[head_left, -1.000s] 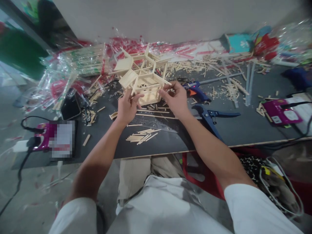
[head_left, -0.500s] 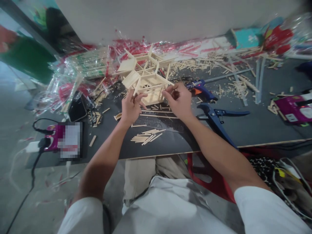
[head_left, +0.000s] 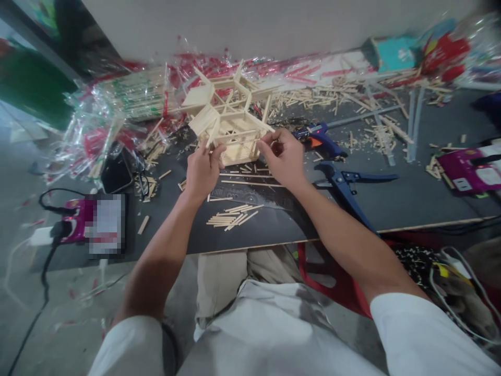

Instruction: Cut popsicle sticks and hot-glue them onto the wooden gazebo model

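A pale model built of wooden sticks [head_left: 229, 117] stands at the back of a dark board [head_left: 391, 203]. My left hand [head_left: 201, 169] pinches a stick at the model's lower left corner. My right hand [head_left: 284, 156] grips the model's lower right edge with closed fingers. A small pile of cut sticks [head_left: 230, 216] lies on the board just below my hands, beside a dark ruler [head_left: 250, 196].
A blue glue gun [head_left: 319, 140] and blue cutters [head_left: 346, 183] lie right of my right hand. Purple devices [head_left: 76, 222] [head_left: 467, 169] sit at both board ends. Plastic-wrapped stick bundles [head_left: 129, 99] and loose sticks [head_left: 364, 104] litter the back. A dark phone [head_left: 115, 175] lies left.
Both hands have stayed on the model, shifting it slightly. The view has swung a little left and right.
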Demonstrator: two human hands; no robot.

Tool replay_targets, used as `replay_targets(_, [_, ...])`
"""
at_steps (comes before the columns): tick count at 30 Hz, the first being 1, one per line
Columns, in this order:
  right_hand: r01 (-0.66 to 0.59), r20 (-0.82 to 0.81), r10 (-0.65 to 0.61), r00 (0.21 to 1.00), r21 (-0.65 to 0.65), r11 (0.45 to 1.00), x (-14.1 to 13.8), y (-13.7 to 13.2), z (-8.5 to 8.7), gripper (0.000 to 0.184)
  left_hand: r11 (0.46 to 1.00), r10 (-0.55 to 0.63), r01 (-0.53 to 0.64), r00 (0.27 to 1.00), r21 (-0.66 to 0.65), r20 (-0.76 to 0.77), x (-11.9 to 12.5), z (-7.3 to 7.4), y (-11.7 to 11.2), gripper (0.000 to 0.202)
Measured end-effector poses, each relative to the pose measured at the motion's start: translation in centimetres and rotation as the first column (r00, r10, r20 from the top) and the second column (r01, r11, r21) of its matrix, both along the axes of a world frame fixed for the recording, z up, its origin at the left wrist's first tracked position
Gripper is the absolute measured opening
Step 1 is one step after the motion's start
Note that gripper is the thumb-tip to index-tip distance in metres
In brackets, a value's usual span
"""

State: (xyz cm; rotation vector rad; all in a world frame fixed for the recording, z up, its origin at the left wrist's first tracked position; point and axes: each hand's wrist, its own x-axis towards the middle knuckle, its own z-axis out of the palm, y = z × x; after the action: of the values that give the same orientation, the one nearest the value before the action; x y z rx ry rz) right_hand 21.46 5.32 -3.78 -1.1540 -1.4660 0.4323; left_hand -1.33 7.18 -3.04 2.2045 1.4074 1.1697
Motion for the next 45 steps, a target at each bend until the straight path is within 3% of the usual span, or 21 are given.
replay_targets(5, [-0.010,-0.006,0.010,1.000,0.000,1.000,0.0,0.0,-0.1,0.050,0.999,0.034,-0.034,0.999,0.004,-0.021,-0.1,0.4,-0.1,0.024])
replay_targets(10, [-0.012,-0.009,0.012,1.000,-0.015,1.000,0.0,-0.1,0.0,0.050,0.993,0.012,0.007,0.986,-0.117,0.168,0.2,-0.1,0.1,0.020])
replay_targets(13, [-0.015,-0.012,0.015,1.000,-0.024,1.000,0.0,-0.2,0.0,0.049,0.993,0.036,-0.010,0.975,-0.118,0.218,0.4,-0.1,0.0,0.021])
replay_targets(18, [-0.011,-0.007,0.010,1.000,-0.062,0.998,-0.1,-0.2,0.0,0.049,0.975,0.208,-0.209,0.978,0.072,0.010,-0.1,0.8,-0.5,0.035])
replay_targets(22, [-0.004,-0.009,0.003,1.000,-0.066,0.998,-0.2,-0.2,0.1,0.049,0.961,0.257,-0.239,0.957,0.138,-0.133,-0.3,2.1,-1.8,0.049])
replay_targets(26, [-0.017,-0.007,0.017,1.000,-0.049,0.999,-0.2,-0.2,0.2,0.048,0.983,0.182,-0.158,0.923,0.097,-0.339,0.2,3.5,-4.0,0.053])
replay_targets(31, [-0.024,-0.015,0.023,1.000,-0.062,0.998,-0.3,-0.1,0.1,0.054,0.979,0.018,0.087,0.868,0.187,-0.497,2.2,4.3,-5.3,0.032])
replay_targets(34, [-0.024,-0.018,0.023,1.000,-0.075,0.997,-0.4,-0.1,0.0,0.056,0.969,-0.032,0.140,0.890,0.205,-0.455,3.3,4.4,-5.0,0.035])
replay_targets(38, [-0.029,-0.031,0.026,0.999,-0.077,0.997,-0.5,-0.1,0.1,0.057,0.980,-0.017,0.090,0.926,0.178,-0.378,4.0,4.2,-4.0,0.041])
replay_targets(45, [-0.059,-0.007,0.059,0.998,-0.066,0.996,-0.6,-0.3,0.5,0.059,0.988,-0.082,0.103,0.982,0.119,-0.172,4.3,2.8,-2.1,0.033])
